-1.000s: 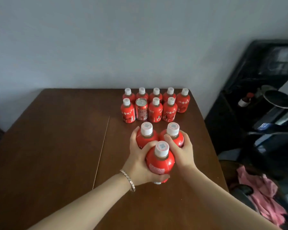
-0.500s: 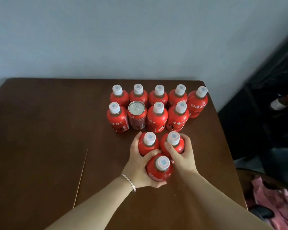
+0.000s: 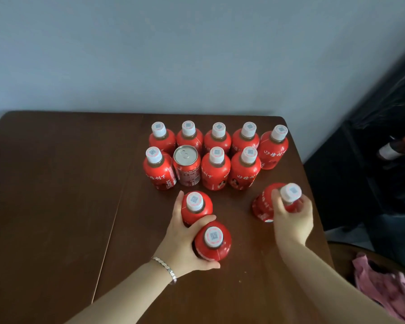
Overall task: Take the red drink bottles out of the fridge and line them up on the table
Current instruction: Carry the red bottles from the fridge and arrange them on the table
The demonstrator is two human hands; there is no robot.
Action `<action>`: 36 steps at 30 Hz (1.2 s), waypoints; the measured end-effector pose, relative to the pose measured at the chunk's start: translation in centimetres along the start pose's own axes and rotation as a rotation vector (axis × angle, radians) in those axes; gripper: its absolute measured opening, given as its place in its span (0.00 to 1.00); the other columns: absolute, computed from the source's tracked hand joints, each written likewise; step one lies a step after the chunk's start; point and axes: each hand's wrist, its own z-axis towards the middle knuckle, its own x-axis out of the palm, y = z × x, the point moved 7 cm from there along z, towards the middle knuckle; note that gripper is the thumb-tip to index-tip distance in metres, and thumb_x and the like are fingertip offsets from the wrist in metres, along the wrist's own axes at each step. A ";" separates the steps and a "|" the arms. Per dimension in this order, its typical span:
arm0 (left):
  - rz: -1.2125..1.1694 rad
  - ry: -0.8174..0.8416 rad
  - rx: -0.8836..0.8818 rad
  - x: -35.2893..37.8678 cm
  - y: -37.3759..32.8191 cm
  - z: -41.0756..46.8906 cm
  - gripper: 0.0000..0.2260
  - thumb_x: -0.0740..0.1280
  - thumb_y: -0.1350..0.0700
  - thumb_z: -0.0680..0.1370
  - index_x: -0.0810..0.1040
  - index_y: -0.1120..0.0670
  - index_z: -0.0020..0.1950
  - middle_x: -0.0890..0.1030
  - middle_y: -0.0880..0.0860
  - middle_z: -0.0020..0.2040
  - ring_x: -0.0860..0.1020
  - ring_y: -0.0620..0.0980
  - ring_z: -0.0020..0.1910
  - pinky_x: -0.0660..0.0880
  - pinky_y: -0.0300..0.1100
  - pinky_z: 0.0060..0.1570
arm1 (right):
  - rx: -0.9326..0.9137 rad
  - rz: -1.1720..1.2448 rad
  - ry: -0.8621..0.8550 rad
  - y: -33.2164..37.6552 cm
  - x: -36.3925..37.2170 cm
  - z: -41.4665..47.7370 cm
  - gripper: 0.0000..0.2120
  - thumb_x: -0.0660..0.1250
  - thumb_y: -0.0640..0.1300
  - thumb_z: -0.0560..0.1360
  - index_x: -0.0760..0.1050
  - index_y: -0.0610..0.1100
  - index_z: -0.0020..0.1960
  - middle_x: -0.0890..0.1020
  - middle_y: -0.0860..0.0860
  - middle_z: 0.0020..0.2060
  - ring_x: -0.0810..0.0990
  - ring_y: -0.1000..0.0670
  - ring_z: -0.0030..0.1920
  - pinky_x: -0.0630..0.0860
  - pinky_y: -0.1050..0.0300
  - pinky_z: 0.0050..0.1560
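Several red drink bottles with white caps (image 3: 216,170) stand in two rows at the back right of the brown table (image 3: 56,206), with a red can (image 3: 187,168) among the front row. My left hand (image 3: 180,239) holds two bottles together, one (image 3: 195,206) between thumb and fingers and another (image 3: 213,244) against the palm. My right hand (image 3: 292,218) grips a third bottle (image 3: 265,204) near its neck, tilted, to the right of the front row.
The table's right edge (image 3: 318,216) lies close to my right hand. A dark cabinet (image 3: 372,171) stands to the right, and a pink cloth (image 3: 384,286) lies lower right. A seam (image 3: 112,220) runs down the tabletop left of the bottles.
My right hand has pulled one bottle away from the cluster of three and carried it to the right. My left hand keeps the other two in place.
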 end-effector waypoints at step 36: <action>-0.228 -0.104 -0.226 -5.2 -1.2 2.3 0.26 0.69 0.50 0.74 0.65 0.51 0.69 0.70 0.49 0.67 0.68 0.47 0.67 0.65 0.42 0.67 | -0.308 -0.615 0.839 -1.4 6.4 -9.8 0.39 0.79 0.53 0.58 0.64 0.54 0.64 0.73 0.56 0.58 0.76 0.54 0.57 0.75 0.57 0.58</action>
